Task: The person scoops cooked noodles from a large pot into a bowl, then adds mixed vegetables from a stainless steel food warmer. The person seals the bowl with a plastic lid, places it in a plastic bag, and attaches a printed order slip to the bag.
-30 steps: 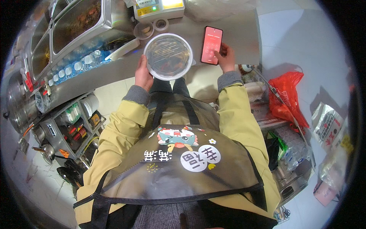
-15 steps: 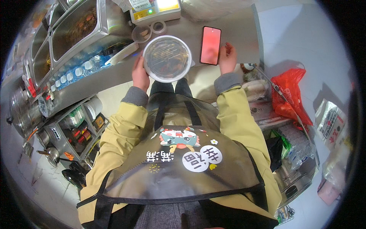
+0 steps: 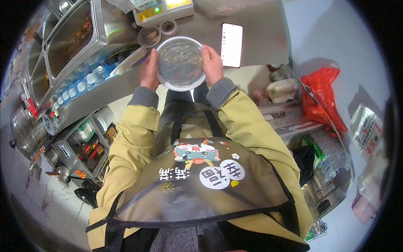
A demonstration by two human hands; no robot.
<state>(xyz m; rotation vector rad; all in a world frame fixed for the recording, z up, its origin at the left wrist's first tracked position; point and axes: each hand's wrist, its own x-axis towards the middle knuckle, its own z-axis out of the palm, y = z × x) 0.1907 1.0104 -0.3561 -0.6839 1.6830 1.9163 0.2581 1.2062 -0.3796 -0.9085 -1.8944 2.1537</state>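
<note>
A round takeaway bowl with a clear lid and white rim is held between both hands over the counter's front edge. Food shows dimly through the lid. My left hand grips its left side, thumb on the rim. My right hand is closed on the right side. To the right of that hand lies a phone with a bright white screen. Just beyond the bowl are a small clear cup and a roll of tape.
A white and yellow electronic device stands at the back of the steel counter. Metal food trays and water bottles are on the left. A red plastic bag hangs at the right, near shelves with vegetables.
My right hand has moved left from beside the phone and taken hold of the bowl's right side. The bowl has shifted slightly left. The phone's screen has turned from pink to white.
</note>
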